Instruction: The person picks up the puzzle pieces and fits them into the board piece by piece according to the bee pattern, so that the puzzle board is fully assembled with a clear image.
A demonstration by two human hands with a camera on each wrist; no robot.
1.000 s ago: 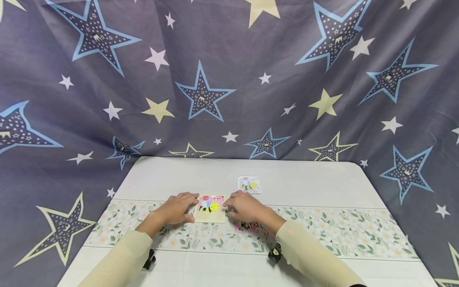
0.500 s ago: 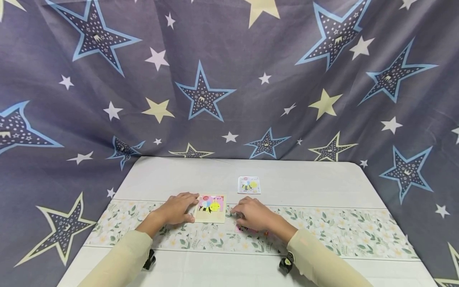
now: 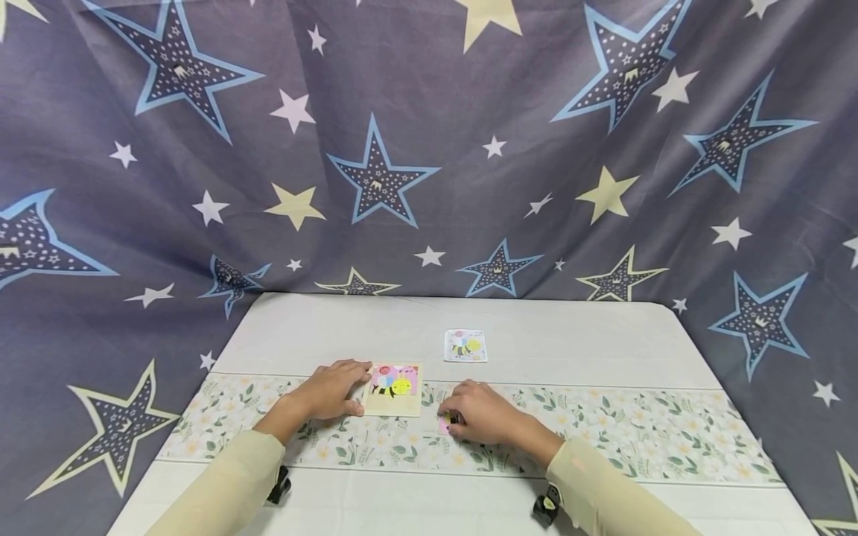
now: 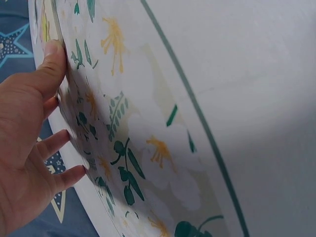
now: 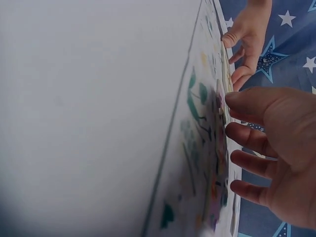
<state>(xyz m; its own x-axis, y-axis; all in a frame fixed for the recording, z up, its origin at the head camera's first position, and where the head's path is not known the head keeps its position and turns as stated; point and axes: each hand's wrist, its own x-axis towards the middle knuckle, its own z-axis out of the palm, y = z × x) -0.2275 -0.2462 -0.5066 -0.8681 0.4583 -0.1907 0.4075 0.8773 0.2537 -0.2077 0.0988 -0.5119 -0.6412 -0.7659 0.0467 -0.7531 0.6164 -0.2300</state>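
A small square wooden jigsaw board (image 3: 392, 406) lies on the floral strip; pieces forming a bee picture (image 3: 395, 380) fill its upper part, above a bare strip. My left hand (image 3: 335, 388) rests at the board's left edge, index finger by the upper corner and thumb by the lower. In the left wrist view its fingers look loose and spread. My right hand (image 3: 479, 413) is lowered over pink jigsaw pieces (image 3: 445, 424) right of the board, mostly hiding them. In the right wrist view, its spread fingertips (image 5: 240, 131) touch or hover just by the pieces; no grip shows.
A white-edged card (image 3: 465, 346) with a similar bee picture lies farther back, right of the board. The white table (image 3: 348, 320) has a floral band (image 3: 643, 432) across it. A dark star-patterned cloth (image 3: 429, 149) hangs behind. Both wrists carry black camera mounts.
My right hand has drawn back from the board's right edge, moving right and toward me onto the pink jigsaw pieces. My left hand and the board have stayed still.
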